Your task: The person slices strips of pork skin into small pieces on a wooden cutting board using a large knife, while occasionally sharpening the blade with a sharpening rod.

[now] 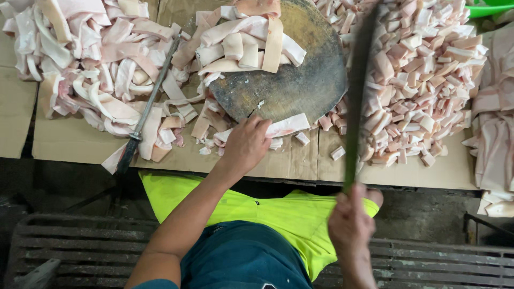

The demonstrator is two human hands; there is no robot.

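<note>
My left hand (247, 143) presses a soft, slippery meat strip (288, 126) at the round chopping board's (300, 80) near edge on the bench (75, 140); my right hand (350, 225) grips the raised cleaver (357, 91). I'd pin the strip flat, fingers curled.

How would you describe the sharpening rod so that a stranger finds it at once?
Start at the round dark chopping board and look to its left, at the heap of long pale strips. The sharpening rod lies slanted across it: the only thin dark metal bar there, with a black handle.
</note>
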